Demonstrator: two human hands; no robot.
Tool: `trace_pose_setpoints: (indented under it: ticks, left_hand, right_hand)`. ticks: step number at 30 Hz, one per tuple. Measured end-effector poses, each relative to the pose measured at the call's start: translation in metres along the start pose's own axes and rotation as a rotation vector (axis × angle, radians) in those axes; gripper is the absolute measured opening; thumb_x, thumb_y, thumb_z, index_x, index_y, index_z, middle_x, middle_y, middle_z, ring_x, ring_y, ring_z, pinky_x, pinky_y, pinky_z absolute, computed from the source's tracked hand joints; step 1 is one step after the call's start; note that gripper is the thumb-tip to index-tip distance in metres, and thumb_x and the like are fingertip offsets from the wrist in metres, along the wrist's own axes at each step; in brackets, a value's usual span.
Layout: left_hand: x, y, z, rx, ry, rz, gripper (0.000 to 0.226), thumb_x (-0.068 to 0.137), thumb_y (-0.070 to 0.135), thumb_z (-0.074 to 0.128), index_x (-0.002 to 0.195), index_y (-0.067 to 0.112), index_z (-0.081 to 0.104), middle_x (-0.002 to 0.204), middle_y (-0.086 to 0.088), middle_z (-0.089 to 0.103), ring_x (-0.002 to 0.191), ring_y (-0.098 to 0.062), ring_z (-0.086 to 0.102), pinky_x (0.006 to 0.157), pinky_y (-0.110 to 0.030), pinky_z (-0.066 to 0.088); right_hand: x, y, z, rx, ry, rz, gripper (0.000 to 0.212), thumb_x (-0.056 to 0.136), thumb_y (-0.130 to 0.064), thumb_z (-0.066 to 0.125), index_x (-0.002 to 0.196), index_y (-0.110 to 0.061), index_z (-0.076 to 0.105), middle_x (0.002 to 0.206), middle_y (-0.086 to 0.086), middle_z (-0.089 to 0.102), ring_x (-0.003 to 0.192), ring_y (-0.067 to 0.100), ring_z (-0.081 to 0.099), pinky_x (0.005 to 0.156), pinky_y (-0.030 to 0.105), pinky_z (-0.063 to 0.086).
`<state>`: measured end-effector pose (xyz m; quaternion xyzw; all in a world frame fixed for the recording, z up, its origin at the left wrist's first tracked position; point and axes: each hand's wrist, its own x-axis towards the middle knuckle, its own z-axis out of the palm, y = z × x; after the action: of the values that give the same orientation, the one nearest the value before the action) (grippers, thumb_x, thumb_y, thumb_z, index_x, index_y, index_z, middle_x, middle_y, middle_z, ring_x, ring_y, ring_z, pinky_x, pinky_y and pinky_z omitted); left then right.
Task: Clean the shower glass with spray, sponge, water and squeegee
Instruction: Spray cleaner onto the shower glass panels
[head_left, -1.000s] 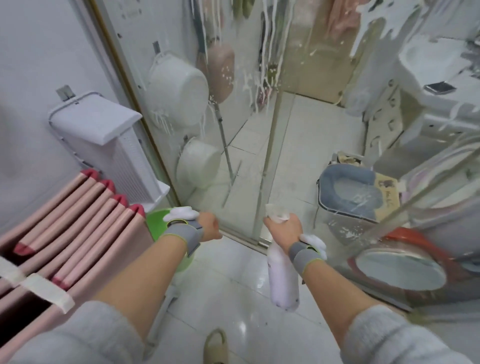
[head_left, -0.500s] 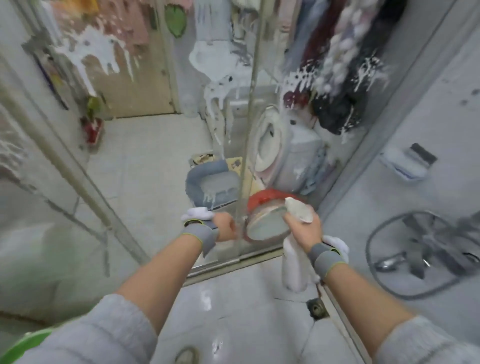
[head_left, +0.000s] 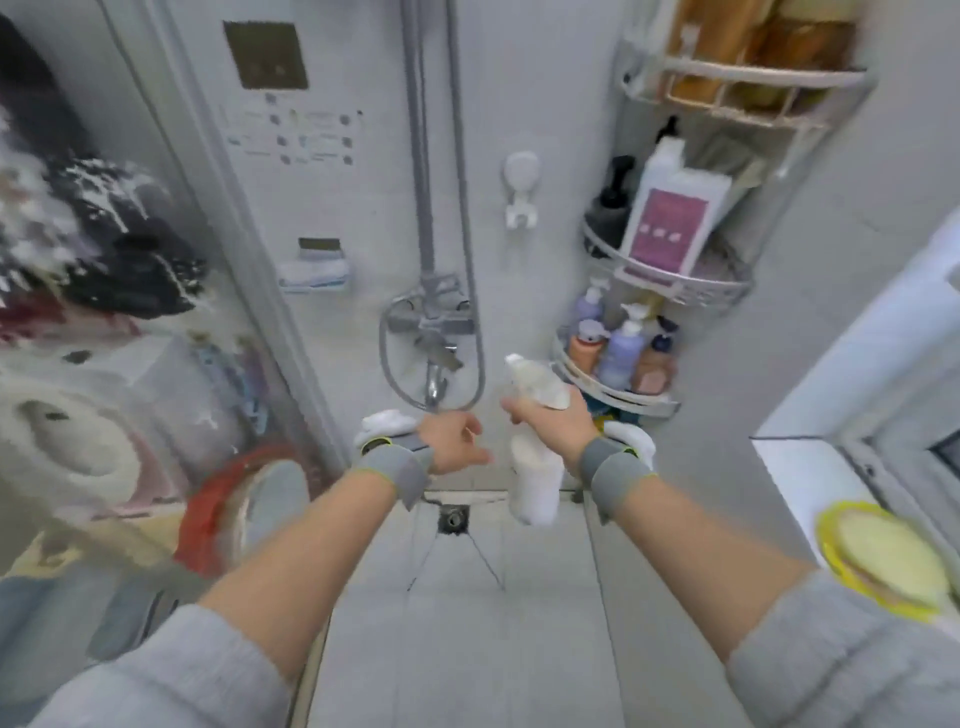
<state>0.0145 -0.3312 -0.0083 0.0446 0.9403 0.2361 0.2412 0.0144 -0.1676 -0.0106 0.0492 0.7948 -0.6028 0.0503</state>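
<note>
Holding the bottle in my right hand, fingers wrapped round its neck, my left hand loose and empty. The foamy glass sits left, so I'd set the bottle down securely before fetching the sponge at right.

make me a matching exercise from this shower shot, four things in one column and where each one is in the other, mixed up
Column one:
1. white plastic spray bottle
2. round yellow sponge
3. white bottle with the purple label
4. round metal floor drain

Column two:
A. on the middle tier of the corner wire rack
B. in the grip of the right hand
C. in the tiled floor below the hands
D. at the right edge, on the white ledge

Pairs: 1-B, 2-D, 3-A, 4-C
</note>
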Motion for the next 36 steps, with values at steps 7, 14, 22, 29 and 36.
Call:
trace_pose_setpoints:
  ticks: [7, 14, 22, 29, 36]
  left_hand:
    - [0.002, 0.174, 0.100, -0.050, -0.265, 0.478, 0.095, 0.063, 0.042, 0.084, 0.139, 0.016, 0.033, 0.129, 0.005, 0.049, 0.123, -0.015, 0.049, 0.103, -0.029, 0.040]
    - [-0.013, 0.246, 0.170, -0.113, -0.119, 0.585, 0.081, 0.066, 0.043, 0.084, 0.133, 0.019, 0.046, 0.117, 0.006, 0.055, 0.115, -0.016, 0.056, 0.094, -0.029, 0.045]
    - [0.032, 0.277, 0.151, -0.232, -0.194, 0.714, 0.065, 0.065, 0.029, 0.088, 0.120, 0.020, 0.056, 0.108, 0.005, 0.065, 0.101, -0.014, 0.061, 0.086, -0.027, 0.051]
    - [0.096, 0.301, 0.128, -0.202, -0.290, 0.830, 0.071, 0.050, 0.042, 0.086, 0.116, 0.026, 0.064, 0.103, 0.008, 0.071, 0.096, -0.011, 0.065, 0.088, -0.034, 0.054]
    - [0.114, 0.329, 0.136, -0.222, -0.392, 0.866, 0.066, 0.046, 0.051, 0.082, 0.102, 0.020, 0.063, 0.098, 0.001, 0.070, 0.092, -0.020, 0.066, 0.084, -0.043, 0.055]
  right_hand:
    - [-0.092, 0.022, -0.155, 0.155, 0.400, 0.009, 0.019, 0.078, -0.010, 0.076, 0.095, -0.010, 0.067, 0.077, -0.001, 0.064, 0.066, 0.007, 0.055, 0.061, 0.017, 0.046]
    - [-0.137, 0.032, -0.228, 0.093, 0.583, 0.035, 0.018, 0.077, -0.025, 0.076, 0.072, -0.017, 0.061, 0.059, -0.006, 0.059, 0.052, 0.006, 0.052, 0.058, 0.020, 0.044]
    - [-0.118, 0.033, -0.256, 0.192, 0.648, 0.050, 0.026, 0.073, -0.020, 0.081, 0.090, -0.014, 0.062, 0.079, -0.001, 0.065, 0.072, 0.014, 0.061, 0.074, 0.029, 0.052]
    - [-0.082, 0.047, -0.261, 0.095, 0.871, 0.108, 0.025, 0.079, -0.017, 0.076, 0.102, -0.011, 0.068, 0.098, 0.006, 0.071, 0.096, 0.020, 0.067, 0.091, 0.040, 0.053]
    - [-0.057, 0.054, -0.267, -0.011, 1.176, 0.170, 0.036, 0.070, -0.036, 0.074, 0.088, -0.006, 0.067, 0.085, 0.012, 0.070, 0.087, 0.030, 0.065, 0.079, 0.049, 0.054]
